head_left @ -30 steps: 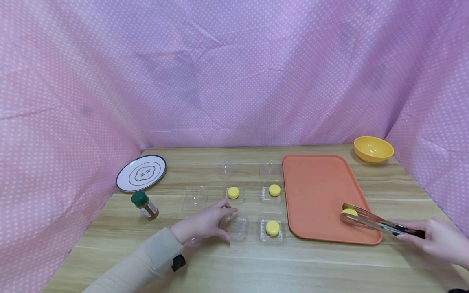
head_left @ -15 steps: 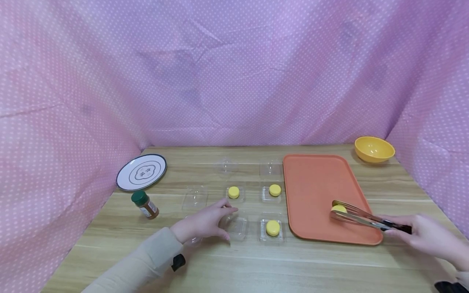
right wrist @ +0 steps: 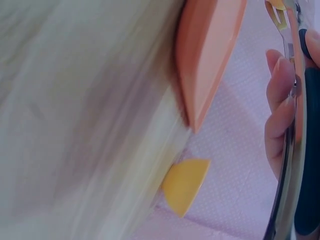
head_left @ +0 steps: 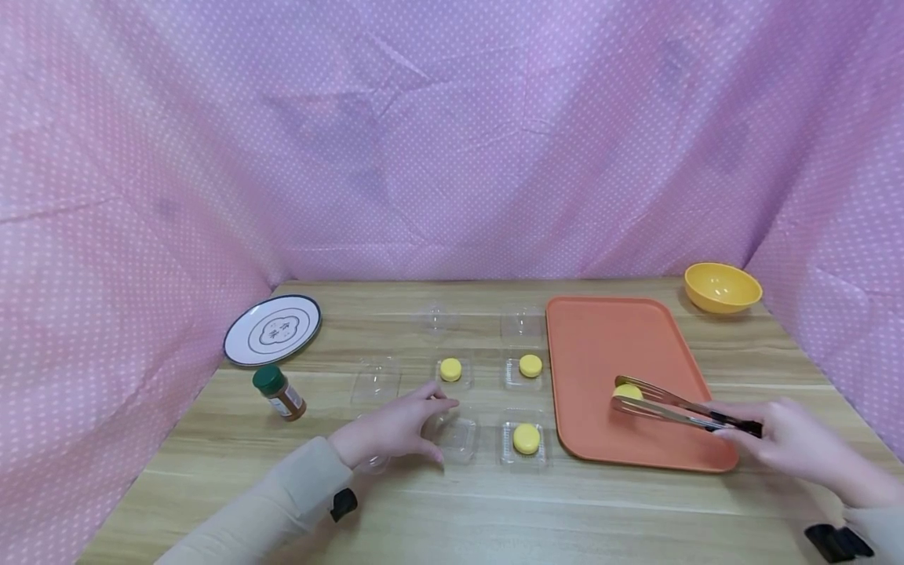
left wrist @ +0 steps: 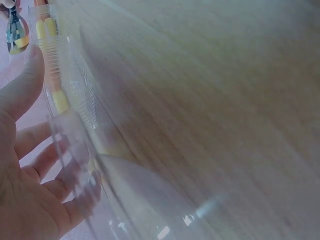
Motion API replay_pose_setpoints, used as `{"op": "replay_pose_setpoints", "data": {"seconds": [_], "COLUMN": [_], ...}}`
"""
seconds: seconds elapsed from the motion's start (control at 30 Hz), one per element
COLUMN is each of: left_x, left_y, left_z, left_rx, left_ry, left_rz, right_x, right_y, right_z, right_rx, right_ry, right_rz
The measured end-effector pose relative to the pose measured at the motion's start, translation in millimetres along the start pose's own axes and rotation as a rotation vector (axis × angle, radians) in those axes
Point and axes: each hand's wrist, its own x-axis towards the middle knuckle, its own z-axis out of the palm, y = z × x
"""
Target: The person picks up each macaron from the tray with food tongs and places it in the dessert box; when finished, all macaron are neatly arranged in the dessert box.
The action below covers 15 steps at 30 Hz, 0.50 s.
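My right hand [head_left: 798, 447] grips metal tongs [head_left: 741, 424] with dark handles. Between the tips of the tongs sits a yellow macaron-like round [head_left: 626, 391], over the orange tray [head_left: 600, 337]. Whether it touches the tray I cannot tell. My left hand [head_left: 395, 424] lies at a clear plastic box [head_left: 461, 441], thumb and fingers spread apart at its left side. Part of that box's lid is hidden under the hand. Yellow rounds [head_left: 526, 439] rest singly in three other clear boxes with raised lids. In the left wrist view, the fingers [left wrist: 60, 185] show through clear plastic.
A seasoning jar [head_left: 280, 394] with a green cap stands left of the left forearm. Behind it lies a white plate [head_left: 247, 345] with a dark rim. The yellow bowl [head_left: 722, 289] is at the back right. Pink dotted cloth [head_left: 452, 157] surrounds the wooden table.
The right hand has carried the tongs and the yellow round leftward over the tray, from its right edge towards its middle. My left hand has stayed in place.
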Motion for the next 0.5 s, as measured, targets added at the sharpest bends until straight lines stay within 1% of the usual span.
{"op": "replay_pose_setpoints", "data": {"seconds": [0.1, 0.2, 0.37, 0.43, 0.5], "left_x": [0.1, 0.3, 1.0, 1.1, 1.1], "left_y": [0.3, 0.0, -1.3, -1.9, -2.2], "left_z": [-0.6, -0.5, 0.2, 0.6, 0.8], "left_rx": [0.003, 0.001, 0.006, 0.008, 0.008], "left_ry": [0.004, 0.003, -0.001, 0.001, 0.004], "left_rz": [0.005, -0.001, -0.005, 0.000, 0.004], "right_x": [7.4, 14.3, 23.3, 26.7, 30.0], "right_y": [-6.4, -12.3, -22.6, -26.4, -29.1], "right_z": [1.3, 4.4, 8.0, 9.5, 11.4], "right_rx": [0.024, 0.038, 0.019, 0.023, 0.036], "right_ry": [-0.003, 0.015, 0.025, 0.023, 0.027], "right_rz": [-0.033, -0.076, -0.093, -0.095, -0.114]}}
